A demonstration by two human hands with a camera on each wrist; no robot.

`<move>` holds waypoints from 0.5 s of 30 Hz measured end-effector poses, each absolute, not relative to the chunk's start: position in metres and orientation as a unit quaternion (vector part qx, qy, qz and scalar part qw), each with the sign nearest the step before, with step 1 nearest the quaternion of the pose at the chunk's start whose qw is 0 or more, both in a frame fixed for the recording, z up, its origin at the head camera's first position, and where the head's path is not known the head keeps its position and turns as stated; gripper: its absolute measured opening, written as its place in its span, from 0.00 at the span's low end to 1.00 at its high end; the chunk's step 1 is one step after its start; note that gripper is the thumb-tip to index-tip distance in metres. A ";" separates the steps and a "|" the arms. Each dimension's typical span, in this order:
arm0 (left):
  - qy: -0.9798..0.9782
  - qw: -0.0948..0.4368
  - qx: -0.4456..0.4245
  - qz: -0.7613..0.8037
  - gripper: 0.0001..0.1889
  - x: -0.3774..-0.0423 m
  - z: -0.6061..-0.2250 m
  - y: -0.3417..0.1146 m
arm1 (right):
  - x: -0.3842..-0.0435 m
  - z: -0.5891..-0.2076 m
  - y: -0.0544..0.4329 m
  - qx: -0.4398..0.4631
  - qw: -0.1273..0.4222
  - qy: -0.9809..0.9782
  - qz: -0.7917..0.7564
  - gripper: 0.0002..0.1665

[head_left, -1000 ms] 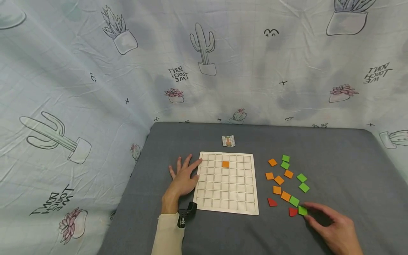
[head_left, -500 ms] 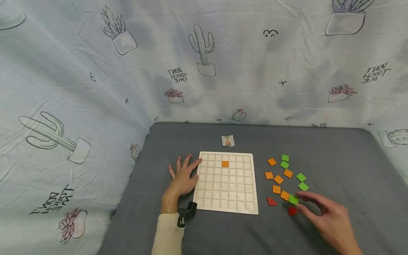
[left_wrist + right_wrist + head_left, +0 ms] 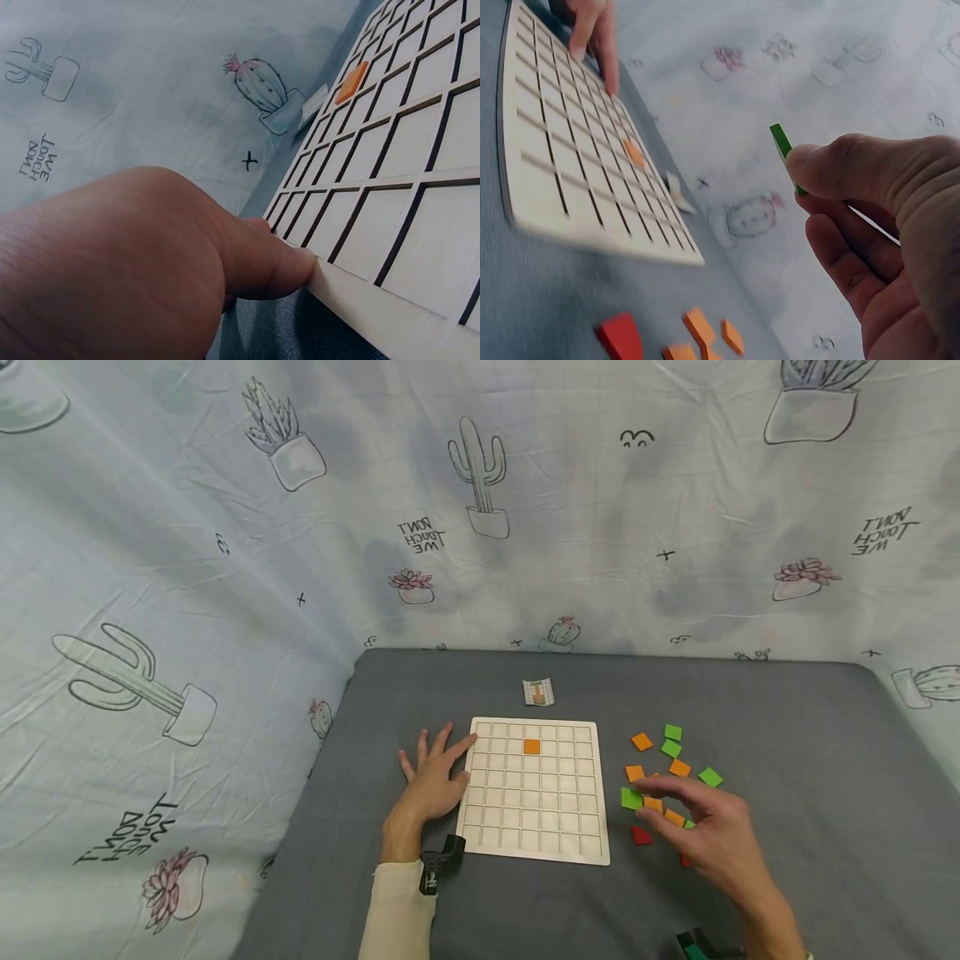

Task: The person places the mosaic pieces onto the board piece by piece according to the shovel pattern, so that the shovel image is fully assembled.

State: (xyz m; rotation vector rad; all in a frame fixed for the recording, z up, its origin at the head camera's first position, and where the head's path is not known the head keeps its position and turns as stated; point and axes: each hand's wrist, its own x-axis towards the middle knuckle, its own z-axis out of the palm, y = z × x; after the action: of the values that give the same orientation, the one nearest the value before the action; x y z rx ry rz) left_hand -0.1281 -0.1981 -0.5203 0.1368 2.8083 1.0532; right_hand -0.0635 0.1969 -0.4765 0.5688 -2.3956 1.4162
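A pale wooden grid board (image 3: 540,847) lies on the grey table, with one orange square tile (image 3: 532,747) in a cell of an upper row. My left hand (image 3: 431,787) rests spread at the board's left side. Its index fingertip and thumb touch the board's edge; the left wrist view shows the thumb against the rim (image 3: 341,300). Thumb and fingers of my right hand (image 3: 708,827) pinch a green square tile (image 3: 784,150). In the right wrist view this tile is seen nearly edge-on, above the table. Several loose tiles lie under and behind the right hand, partly hidden.
Right of the board lie loose orange tiles (image 3: 641,742), green tiles (image 3: 672,732) and a red tile (image 3: 641,836) with a slanted side. A small printed card (image 3: 537,692) lies beyond the board. A cactus-patterned cloth (image 3: 585,527) hangs behind the table.
My right hand has picked up a green tile at the near right of the loose tiles and carried it left, toward the board. The left hand has stayed at the board's edge.
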 end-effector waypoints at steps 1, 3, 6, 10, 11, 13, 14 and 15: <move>0.933 0.068 0.045 0.351 0.33 -0.128 -0.521 -0.198 | -0.065 -0.476 0.193 0.198 0.146 -0.837 0.489 0.31; 0.933 0.065 0.044 0.352 0.33 -0.128 -0.521 -0.197 | -0.069 -0.476 0.186 0.202 0.143 -0.843 0.478 0.29; 0.933 0.063 0.043 0.352 0.33 -0.128 -0.521 -0.196 | -0.073 -0.478 0.176 0.210 0.139 -0.846 0.470 0.29; 0.933 0.065 0.042 0.351 0.33 -0.128 -0.520 -0.196 | -0.080 -0.485 0.165 0.232 0.143 -0.843 0.464 0.30; 0.933 0.066 0.042 0.351 0.33 -0.128 -0.520 -0.196 | -0.081 -0.487 0.162 0.236 0.141 -0.842 0.465 0.30; 0.932 0.067 0.042 0.352 0.33 -0.128 -0.520 -0.196 | -0.083 -0.493 0.157 0.243 0.136 -0.840 0.466 0.30; 0.932 0.068 0.042 0.353 0.33 -0.128 -0.520 -0.197 | -0.084 -0.495 0.154 0.243 0.133 -0.842 0.463 0.30; 0.932 0.069 0.042 0.353 0.33 -0.128 -0.520 -0.197 | -0.085 -0.498 0.151 0.244 0.127 -0.842 0.464 0.30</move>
State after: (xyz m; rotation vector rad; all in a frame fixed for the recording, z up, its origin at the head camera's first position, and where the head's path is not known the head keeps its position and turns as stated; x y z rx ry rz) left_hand -0.1279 -0.1969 -0.5196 0.1256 2.8071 1.0626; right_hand -0.0846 0.1512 -0.4979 0.7095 -2.4507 1.3506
